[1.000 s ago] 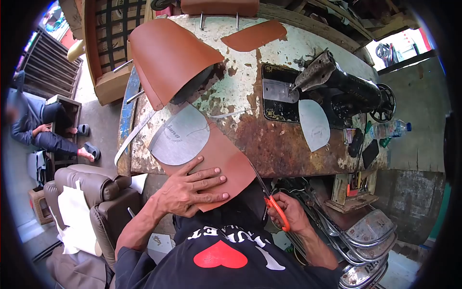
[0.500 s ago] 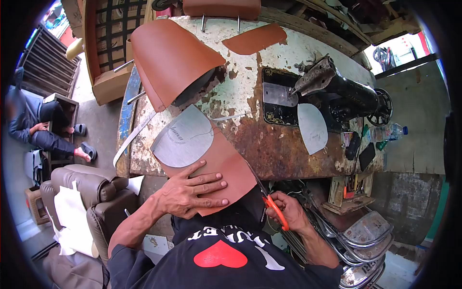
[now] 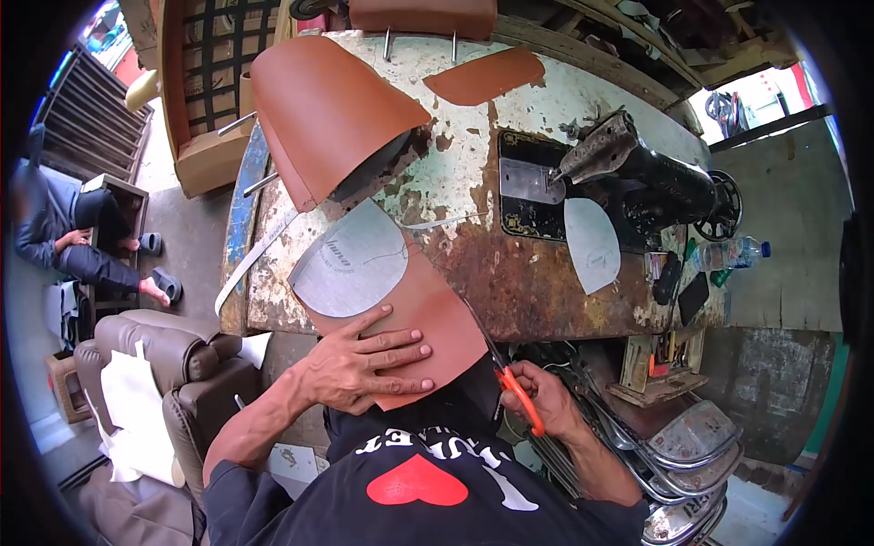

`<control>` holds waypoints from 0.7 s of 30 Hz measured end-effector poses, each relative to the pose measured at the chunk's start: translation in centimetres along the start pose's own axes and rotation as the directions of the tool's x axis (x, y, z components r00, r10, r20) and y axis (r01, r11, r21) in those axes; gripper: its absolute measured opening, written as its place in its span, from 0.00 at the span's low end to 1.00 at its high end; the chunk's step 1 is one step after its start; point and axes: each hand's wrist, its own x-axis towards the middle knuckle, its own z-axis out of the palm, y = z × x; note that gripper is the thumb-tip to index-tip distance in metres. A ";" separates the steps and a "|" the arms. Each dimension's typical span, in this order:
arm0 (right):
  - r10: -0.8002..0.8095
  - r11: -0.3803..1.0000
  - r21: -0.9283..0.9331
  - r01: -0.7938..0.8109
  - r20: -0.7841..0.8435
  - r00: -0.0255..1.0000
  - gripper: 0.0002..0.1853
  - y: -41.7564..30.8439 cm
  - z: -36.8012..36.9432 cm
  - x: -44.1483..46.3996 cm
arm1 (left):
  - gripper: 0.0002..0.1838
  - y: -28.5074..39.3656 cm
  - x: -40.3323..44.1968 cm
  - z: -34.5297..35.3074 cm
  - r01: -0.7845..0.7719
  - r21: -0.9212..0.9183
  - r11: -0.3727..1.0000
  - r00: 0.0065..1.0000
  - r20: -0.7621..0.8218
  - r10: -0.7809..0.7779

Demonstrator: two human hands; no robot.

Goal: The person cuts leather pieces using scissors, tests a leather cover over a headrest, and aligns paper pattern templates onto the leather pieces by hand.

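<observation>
My left hand (image 3: 364, 364) lies flat with fingers spread on a brown leather piece (image 3: 437, 314) that overhangs the table's front edge. Under the fingertips' far side, a grey rounded piece (image 3: 350, 264) with printing rests on the leather. My right hand (image 3: 542, 400) is closed around the orange handles of the scissors (image 3: 521, 399); their blades lie along the leather's right edge. Beyond the leather, a large curved brown leather cover (image 3: 332, 118) stands on the table.
A black sewing machine (image 3: 655, 173) stands on the worn table (image 3: 537, 291), beside another grey piece (image 3: 592, 246). A bottle (image 3: 733, 253) lies at the right. Metal chair frames (image 3: 692, 446) are stacked below. A person (image 3: 77, 227) sits at the far left.
The view has shifted slightly. My right hand and the orange scissor handles have moved a little, while my left hand stays flat on the leather.
</observation>
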 end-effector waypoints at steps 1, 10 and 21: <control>0.036 0.999 0.009 -0.036 -0.004 0.999 0.24 -0.1 0.0 -0.2 | 0.44 0.0 0.0 -0.1 -0.001 0.005 1.000 1.000 0.013 0.001; 0.076 0.996 0.037 -0.076 0.004 0.997 0.25 -1.0 -0.2 0.3 | 0.45 -0.3 -0.1 0.2 -0.045 0.024 0.999 0.999 0.000 0.045; 0.041 0.993 0.114 -0.041 0.008 0.999 0.25 -0.2 0.4 0.9 | 0.47 -0.7 -0.5 0.5 -0.085 0.002 0.996 0.996 -0.005 0.085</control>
